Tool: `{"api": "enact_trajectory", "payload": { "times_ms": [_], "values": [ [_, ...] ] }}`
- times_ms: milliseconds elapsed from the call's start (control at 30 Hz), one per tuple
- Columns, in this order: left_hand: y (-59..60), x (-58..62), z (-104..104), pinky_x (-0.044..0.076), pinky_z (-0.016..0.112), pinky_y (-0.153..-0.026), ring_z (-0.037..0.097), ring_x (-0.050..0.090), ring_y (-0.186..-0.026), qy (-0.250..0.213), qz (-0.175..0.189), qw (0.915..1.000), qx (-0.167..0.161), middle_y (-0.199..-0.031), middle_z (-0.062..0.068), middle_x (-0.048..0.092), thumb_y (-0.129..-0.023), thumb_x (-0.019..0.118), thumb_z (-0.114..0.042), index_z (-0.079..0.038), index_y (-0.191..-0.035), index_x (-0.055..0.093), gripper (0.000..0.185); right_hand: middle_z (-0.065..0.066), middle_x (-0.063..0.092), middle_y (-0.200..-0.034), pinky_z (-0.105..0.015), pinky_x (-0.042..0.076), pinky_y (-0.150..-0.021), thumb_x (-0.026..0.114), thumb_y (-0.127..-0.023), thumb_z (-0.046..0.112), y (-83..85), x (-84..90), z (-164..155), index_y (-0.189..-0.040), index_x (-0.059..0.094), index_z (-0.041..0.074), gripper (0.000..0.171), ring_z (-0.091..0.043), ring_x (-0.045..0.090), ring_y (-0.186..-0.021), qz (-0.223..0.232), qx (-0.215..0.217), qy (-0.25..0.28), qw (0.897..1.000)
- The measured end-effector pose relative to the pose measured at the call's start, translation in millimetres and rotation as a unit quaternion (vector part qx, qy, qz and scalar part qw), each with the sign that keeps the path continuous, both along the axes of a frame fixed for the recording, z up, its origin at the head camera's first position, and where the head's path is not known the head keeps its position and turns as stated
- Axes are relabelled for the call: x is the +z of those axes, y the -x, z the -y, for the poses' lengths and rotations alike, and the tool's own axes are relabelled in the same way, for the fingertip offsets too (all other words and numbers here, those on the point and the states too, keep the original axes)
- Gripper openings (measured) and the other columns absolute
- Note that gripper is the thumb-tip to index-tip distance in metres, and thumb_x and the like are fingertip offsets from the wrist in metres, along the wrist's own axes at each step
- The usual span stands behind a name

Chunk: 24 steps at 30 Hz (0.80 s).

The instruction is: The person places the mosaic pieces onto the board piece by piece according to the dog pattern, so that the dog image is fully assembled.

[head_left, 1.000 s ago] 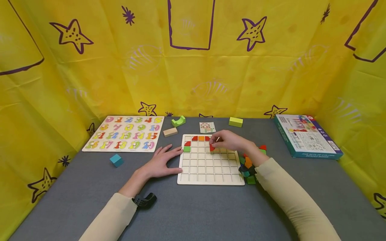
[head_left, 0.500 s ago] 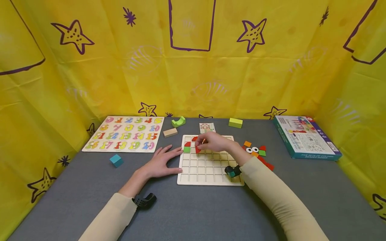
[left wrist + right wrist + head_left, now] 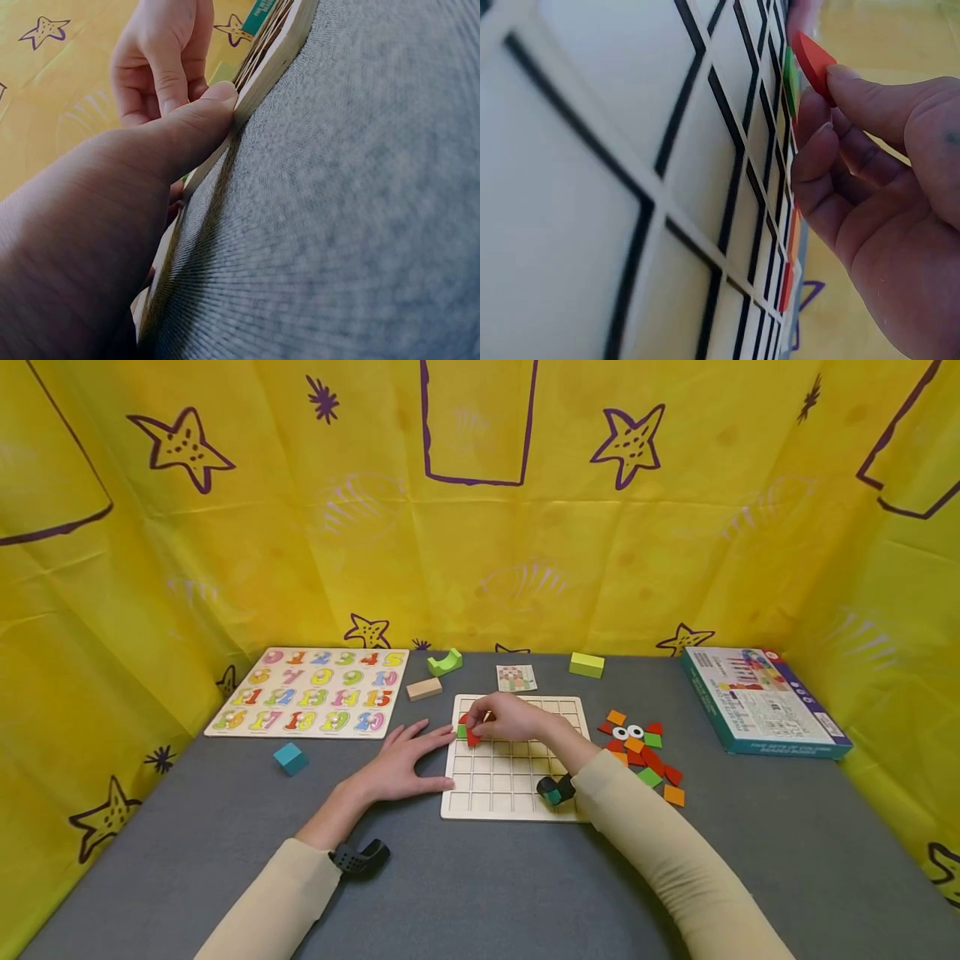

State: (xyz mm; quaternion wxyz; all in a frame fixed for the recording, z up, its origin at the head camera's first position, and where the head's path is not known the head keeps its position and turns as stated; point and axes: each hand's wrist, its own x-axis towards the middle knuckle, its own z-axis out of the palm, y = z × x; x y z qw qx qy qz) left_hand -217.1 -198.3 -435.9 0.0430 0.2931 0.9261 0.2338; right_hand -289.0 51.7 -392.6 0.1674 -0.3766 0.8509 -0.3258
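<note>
My right hand pinches a red quarter-round tile between thumb and fingers, over the upper left of the pale wooden grid board. Right beside it a green square tile sits in the board's left column. Farther along the top row, the right wrist view shows an orange tile and a red tile; the hand covers most of that row in the head view. My left hand lies spread at the board's left edge, its thumb against the rim.
Several loose red, orange and green tiles lie right of the board, with two eye pieces. Behind it are a picture card and a yellow-green block. A number puzzle and blue cube are left; a box is right.
My right hand has moved left across the board with the red tile, from the upper middle to beside the green tile. The loose tiles at right have come into view. My left hand stays put.
</note>
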Motion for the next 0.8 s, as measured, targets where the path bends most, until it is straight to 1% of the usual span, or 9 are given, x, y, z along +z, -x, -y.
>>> {"api": "enact_trajectory", "payload": {
  "times_ms": [267,433,567,800],
  "values": [
    [-0.3,-0.5,2,0.003,0.066,-0.115,0.039,0.016,-0.15,-0.004,0.005,1.0,0.001,-0.16,-0.003,0.038,-0.088,0.069,-0.061,-0.018,-0.154,0.047,0.081,0.002,0.066,-0.091,-0.026,0.048,-0.077,0.066,-0.098,0.006,-5.5,-3.4,11,-0.103,0.072,0.007,0.007,-0.013,0.058,-0.083,-0.004,0.005,-0.013,1.0],
    [-0.8,0.0,1,0.004,0.066,-0.115,0.039,0.016,-0.15,-0.005,0.003,1.0,0.002,-0.16,-0.002,0.038,-0.088,0.069,-0.061,-0.018,-0.154,0.047,0.082,0.003,0.065,-0.09,-0.026,0.047,-0.078,0.068,-0.098,0.007,-7.6,-4.2,14,-0.102,0.072,0.008,0.006,-0.011,0.057,-0.083,-0.016,0.004,-0.025,1.0],
    [-0.3,0.0,1,0.003,0.065,-0.115,0.039,0.016,-0.15,-0.004,0.002,1.0,0.002,-0.16,-0.002,0.038,-0.088,0.069,-0.061,-0.017,-0.154,0.047,0.082,0.003,0.065,-0.09,-0.026,0.047,-0.08,0.069,-0.097,0.008,-9.1,-2.7,14,-0.102,0.072,0.008,0.006,-0.012,0.057,-0.084,-0.028,0.002,-0.034,0.999],
    [0.7,-0.4,1,0.003,0.065,-0.115,0.038,0.016,-0.151,-0.005,0.002,1.0,0.001,-0.16,-0.003,0.038,-0.088,0.069,-0.062,-0.018,-0.154,0.047,0.082,0.003,0.064,-0.087,-0.027,0.048,-0.079,0.074,-0.094,0.009,-11.2,1.0,13,-0.1,0.071,0.008,0.007,-0.012,0.057,-0.082,-0.026,0.001,-0.046,0.999]
  ]
}}
